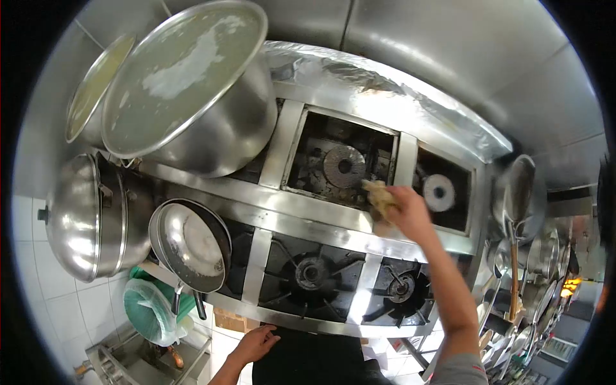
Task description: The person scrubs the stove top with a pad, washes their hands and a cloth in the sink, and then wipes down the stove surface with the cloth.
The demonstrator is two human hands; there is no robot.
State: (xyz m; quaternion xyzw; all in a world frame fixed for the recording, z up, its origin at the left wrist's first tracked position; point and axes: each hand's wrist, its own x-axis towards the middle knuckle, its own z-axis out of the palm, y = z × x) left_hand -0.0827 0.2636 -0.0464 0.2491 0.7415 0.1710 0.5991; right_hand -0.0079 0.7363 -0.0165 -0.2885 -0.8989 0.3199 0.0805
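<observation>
My right hand (pixel 405 208) is closed round a crumpled yellowish cloth (pixel 382 200), held at the steel bar between the back and front burners. Behind the cloth lies an open burner well (pixel 314 170) with a round burner head (pixel 344 166) and dark grime. A second back burner (pixel 439 193) is just right of my hand. At the stove's front edge (pixel 289 319) is my left hand (pixel 255 345), fingers partly spread, with nothing in it. Black grates cover the front burners (pixel 312 274).
A huge pot of cloudy liquid (pixel 250 122) stands at the back left, beside a smaller pot (pixel 96 125). Stacked frying pans (pixel 192 244) and a domed steel pot (pixel 74 218) are at left. Below them is a green lined bin (pixel 151 314). Woks and utensils (pixel 513 256) hang at right.
</observation>
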